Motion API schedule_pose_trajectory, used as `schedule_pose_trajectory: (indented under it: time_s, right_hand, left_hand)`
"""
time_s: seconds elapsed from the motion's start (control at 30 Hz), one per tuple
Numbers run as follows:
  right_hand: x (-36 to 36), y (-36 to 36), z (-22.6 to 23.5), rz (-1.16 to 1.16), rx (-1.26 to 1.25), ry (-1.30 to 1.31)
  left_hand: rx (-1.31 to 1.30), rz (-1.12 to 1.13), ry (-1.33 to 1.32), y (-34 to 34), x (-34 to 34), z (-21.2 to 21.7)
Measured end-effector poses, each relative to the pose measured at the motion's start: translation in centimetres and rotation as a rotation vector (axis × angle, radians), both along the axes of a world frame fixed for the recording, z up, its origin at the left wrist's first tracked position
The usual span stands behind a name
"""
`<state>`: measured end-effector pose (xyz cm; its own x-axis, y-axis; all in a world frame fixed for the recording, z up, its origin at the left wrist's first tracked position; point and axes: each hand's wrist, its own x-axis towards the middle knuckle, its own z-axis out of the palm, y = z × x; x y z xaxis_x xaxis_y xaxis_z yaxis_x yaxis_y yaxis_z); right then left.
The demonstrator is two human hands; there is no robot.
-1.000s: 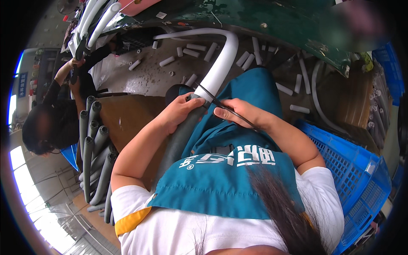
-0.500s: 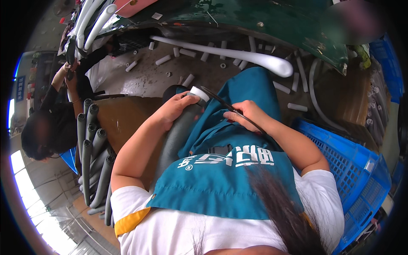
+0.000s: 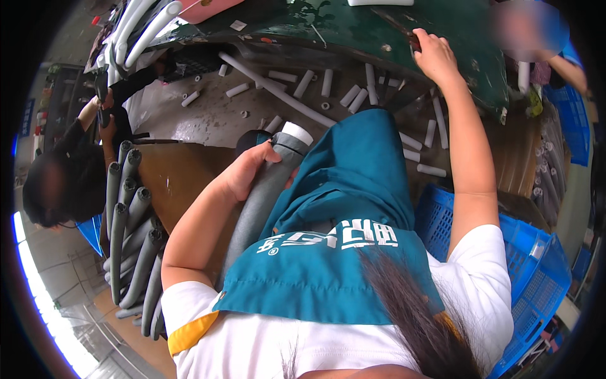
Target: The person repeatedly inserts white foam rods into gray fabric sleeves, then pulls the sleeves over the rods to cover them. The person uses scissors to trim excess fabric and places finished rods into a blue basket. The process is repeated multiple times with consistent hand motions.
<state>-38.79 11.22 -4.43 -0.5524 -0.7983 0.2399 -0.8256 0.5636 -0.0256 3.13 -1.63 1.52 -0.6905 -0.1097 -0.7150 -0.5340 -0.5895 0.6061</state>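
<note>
Left of the grey tube (image 3: 255,215), well apart from it, a co-worker (image 3: 76,158) in dark clothing is at work, and between the two a bundle of other grey tubes (image 3: 123,227) stands with its ends facing away from the wearer. Just below the grey tube's far end, the left hand (image 3: 249,169) is clamped around it, thumb over the top and fingers wrapped to the other side. The tube slants from beside the wearer's body up and to the right across the lap, its white end (image 3: 298,132) poking out of the grey cover and aimed away from the wearer. Beyond that end, a long white tube (image 3: 284,98) and short white pieces (image 3: 358,99) lie on the floor. Farther beyond the grey tube and to its right, a knife (image 3: 398,24) slants over the green counter (image 3: 284,19), blade pointing away and left; whether it touches the surface I cannot tell. The right hand (image 3: 437,60) has its fingers closed on the handle, well apart from the grey tube, so the left is by far the nearer hand. Right of the grey tube sits a blue crate (image 3: 530,252), partly behind the right arm
</note>
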Motion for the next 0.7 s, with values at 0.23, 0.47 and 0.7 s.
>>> schedule_pose_trajectory:
  time_s: [0.23,0.47,0.7]
  right_hand:
    - [11.7,-0.9,7.7,0.384,-0.277,-0.291]
    - [24.1,-0.8,2.1,1.043,-0.544,0.027]
    - [18.5,-0.5,2.0,0.962,-0.488,0.185]
  left_hand:
    - [0.021,-0.017,0.043,0.7,-0.3,1.9]
    - [-0.115,-0.259,0.085,2.5,-1.8,2.2]
    - [-0.498,-0.464,0.056,2.1,-0.7,4.6]
